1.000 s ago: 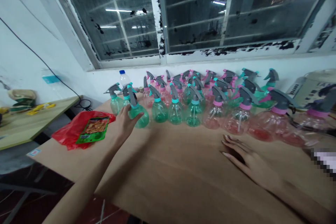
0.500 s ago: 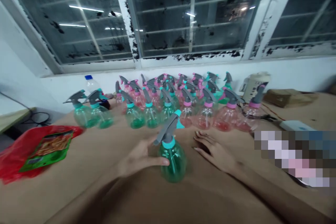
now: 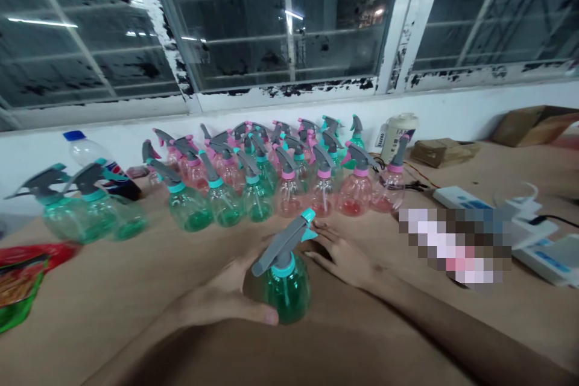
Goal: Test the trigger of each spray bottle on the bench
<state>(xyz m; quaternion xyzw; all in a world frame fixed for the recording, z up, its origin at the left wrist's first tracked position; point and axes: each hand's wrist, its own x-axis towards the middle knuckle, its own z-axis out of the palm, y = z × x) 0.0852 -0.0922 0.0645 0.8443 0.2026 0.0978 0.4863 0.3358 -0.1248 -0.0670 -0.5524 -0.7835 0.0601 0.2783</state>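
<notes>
My left hand (image 3: 221, 298) curves round a green spray bottle (image 3: 289, 295) close in front of me. Its thumb rests against the bottle's near left side, while the other fingers pass partly out of sight behind. This bottle has a turquoise collar and a grey trigger head with a turquoise nozzle. Just right of it, my right hand (image 3: 348, 259) lies open on the tabletop (image 3: 344, 344), holding nothing, fingers stretched forward. Beyond both hands stand rows of other spray bottles: green ones (image 3: 226, 208) on the left, pink ones (image 3: 356, 196) on the right.
On the left are a cola bottle (image 3: 102, 160) and a red bag (image 3: 58, 252) with a food packet (image 3: 20, 289). A pale container (image 3: 400, 132), cardboard pieces (image 3: 443, 151), white devices (image 3: 549, 256) and a blurred-out item (image 3: 452, 247) are on the right. A window wall closes off the back.
The view has turned right, so the bottles and red bag sit farther left and more white devices show. My left hand stays around the green spray bottle; my right hand remains on the table.
</notes>
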